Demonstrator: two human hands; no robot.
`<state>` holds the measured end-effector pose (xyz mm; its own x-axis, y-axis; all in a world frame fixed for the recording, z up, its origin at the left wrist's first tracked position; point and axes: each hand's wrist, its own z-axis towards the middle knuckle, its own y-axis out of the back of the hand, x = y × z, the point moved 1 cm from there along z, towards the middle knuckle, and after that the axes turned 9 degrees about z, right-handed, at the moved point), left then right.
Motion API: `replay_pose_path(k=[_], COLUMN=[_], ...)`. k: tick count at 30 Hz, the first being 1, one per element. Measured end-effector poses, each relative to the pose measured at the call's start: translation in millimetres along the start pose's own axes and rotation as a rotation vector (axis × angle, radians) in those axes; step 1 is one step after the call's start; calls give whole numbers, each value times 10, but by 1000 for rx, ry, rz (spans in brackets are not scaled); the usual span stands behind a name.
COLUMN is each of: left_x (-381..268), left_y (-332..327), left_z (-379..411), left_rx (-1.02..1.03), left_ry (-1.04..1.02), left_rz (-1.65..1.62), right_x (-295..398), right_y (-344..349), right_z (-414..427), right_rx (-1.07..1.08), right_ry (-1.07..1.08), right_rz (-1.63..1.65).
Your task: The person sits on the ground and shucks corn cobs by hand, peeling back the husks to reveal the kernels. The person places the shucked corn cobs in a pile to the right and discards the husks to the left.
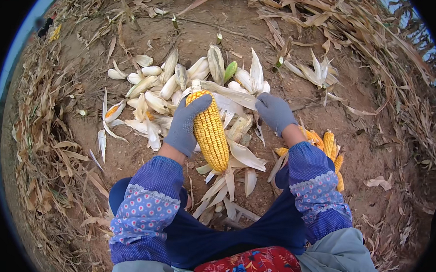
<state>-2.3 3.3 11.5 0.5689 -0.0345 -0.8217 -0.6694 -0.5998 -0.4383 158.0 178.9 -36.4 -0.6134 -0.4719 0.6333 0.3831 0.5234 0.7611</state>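
My left hand (188,123), in a grey glove, grips a large yellow ear of corn (212,135) near its stalk end, with the thumb over the kernels. The tip of the ear points down towards my knees. A pale husk leaf (229,94) stretches from the base of the ear to my right hand (276,111), whose gloved fingers are closed on its end. Around and beyond the ear lies a pile of corn ears in whitish husks (157,103). Loose husks (244,156) lie below it, between my legs.
Several husked yellow ears (328,141) lie beside my right forearm. Cut stalk stubs (279,62) stick out of the brown soil. Dry corn stalks and leaves (356,28) are heaped at the upper right, with more litter (43,156) along the left. An opened husk (319,73) lies at the upper right.
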Motion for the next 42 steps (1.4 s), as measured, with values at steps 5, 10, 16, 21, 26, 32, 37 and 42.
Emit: replay_pose_path(k=[5, 10, 16, 21, 26, 32, 37, 42], left_x=[-76, -107, -31, 115, 235, 342, 240, 201], left_y=[81, 46, -38, -42, -126, -14, -183, -339], left_z=[-37, -33, -74, -30, -63, 3, -58, -120], left_rx=[159, 146, 145, 205, 308, 298, 267, 162], left_ry=[9, -27, 81, 177, 229, 38, -8, 4], left_rz=[-161, -132, -100, -52, 44, 858, 1471, 1760], right_x=[130, 391, 555, 625, 580, 693, 660, 788], right_y=[-134, -168, -50, -72, -34, 38, -204, -221], right_z=[-218, -151, -87, -27, 4, -55, -108, -158], right_rx=[539, 569, 323, 105, 206, 314, 60, 6], right_ry=[189, 206, 2, 55, -5, -77, 423, 334], right_rz=[-296, 628, 1376, 1631, 1796, 1079, 276, 40])
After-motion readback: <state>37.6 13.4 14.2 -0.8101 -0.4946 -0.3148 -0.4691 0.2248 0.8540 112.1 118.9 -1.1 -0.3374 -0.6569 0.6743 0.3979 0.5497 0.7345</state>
